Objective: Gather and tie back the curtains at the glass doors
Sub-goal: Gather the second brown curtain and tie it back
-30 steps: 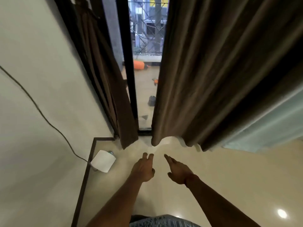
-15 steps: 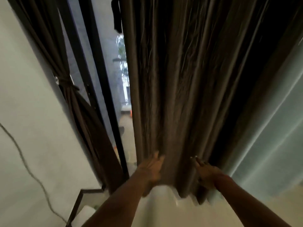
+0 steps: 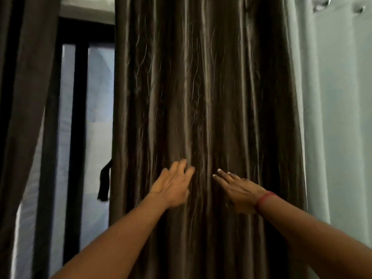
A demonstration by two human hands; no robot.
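We are standing in front of the big brown curtain [image 3: 201,87]. It is hanging straight down in many shiny folds and filling the middle of our view. We are reaching both bare arms out to it.

Our left hand [image 3: 172,187] is lying on the brown curtain, low down and near its middle. Its fingers [image 3: 182,165] are spreading a little and bending a bit. The tips are touching the cloth, and they are not pinching anything.

Our right hand [image 3: 239,191] is lying on the brown curtain just to the right of the left hand, with a small gap between the two. Its fingers are lying straight and close together, flat on the cloth. A red band [image 3: 265,198] is going round this wrist.

At the left edge of the brown curtain a short dark strap [image 3: 104,183] is hanging down. Left of the brown curtain the glass door [image 3: 98,117] is showing, with a black frame bar [image 3: 80,137] running up it. Farther left, a dark curtain [image 3: 24,97] is hanging. Right beside the brown curtain a pale green curtain [image 3: 342,117] is hanging, with shiny metal rings [image 3: 322,5] at its top.
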